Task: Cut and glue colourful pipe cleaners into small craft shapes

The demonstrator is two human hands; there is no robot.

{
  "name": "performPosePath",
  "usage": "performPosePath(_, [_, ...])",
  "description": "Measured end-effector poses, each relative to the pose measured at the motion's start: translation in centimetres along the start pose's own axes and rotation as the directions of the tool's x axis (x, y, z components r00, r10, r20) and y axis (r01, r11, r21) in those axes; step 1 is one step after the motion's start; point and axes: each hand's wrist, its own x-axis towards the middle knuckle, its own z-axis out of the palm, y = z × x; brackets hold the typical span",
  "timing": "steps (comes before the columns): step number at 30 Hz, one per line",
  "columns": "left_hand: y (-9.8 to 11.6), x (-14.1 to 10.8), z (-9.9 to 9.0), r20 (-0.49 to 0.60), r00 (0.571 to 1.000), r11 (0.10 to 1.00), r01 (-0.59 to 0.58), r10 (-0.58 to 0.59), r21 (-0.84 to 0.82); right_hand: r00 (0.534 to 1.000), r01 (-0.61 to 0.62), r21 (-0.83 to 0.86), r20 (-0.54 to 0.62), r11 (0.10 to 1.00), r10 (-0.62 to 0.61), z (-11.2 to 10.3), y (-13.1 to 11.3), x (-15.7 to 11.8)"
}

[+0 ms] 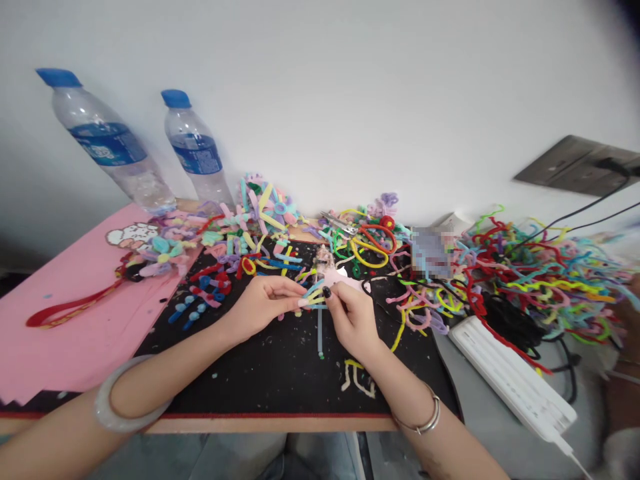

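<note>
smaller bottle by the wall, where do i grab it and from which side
Probably best around the blue label on the smaller bottle, a hand wrapped round its body from the front right. It looks upright with its cap up. The wall is behind, the bigger bottle is to the left, and colourful fuzzy sticks crowd its foot, so stay above them.

Behind your wooden-edged table with its black mat [280, 373], a plain white wall [350, 113] is carrying a grey rectangular socket plate [570, 163].
</note>
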Motion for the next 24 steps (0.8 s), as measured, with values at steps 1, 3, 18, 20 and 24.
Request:
performPosePath(1, [0.1, 0.0, -0.1, 0.006, 1.0, 1.0, -0.006, 0.006, 0.013, 0.999, -0.051, 0.099, 0.013, 0.994, 0.05, 0.1, 0.1, 0.1])
performPosePath(3, [0.3, 0.0, -0.2, 0.006, 1.0, 1.0, -0.013, 0.013, 0.011, 0.99, -0.139, 0.297, 0.056, 0.945, 0.128, 0.3, 0.2, 0.2])
performPosePath(18, [1.0, 0.2, -0.5, 0.032, 0.999, 1.0, -0.02, 0.021, -0.017, 0.96, -0.278, 0.547, 0.18, 0.789, 0.214, 0.8, 1.2, 0.3])
performPosePath(20, [0.9, 0.2, -0.5, 0.04, 0.999, 1.0, -0.025, 0.024, 0.019, 0.97, -0.24, 0.485, 0.165, 0.841, 0.181, 0.7, 1.0, 0.2])
performPosePath(24, [0.6, 0.2, -0.5, 0.058, 0.998, 0.994, -0.008, 0.001, 0.112, 0.975, -0.194, 0.349, 0.17, 0.917, 0.141, 0.8, 0.8, 0.1])
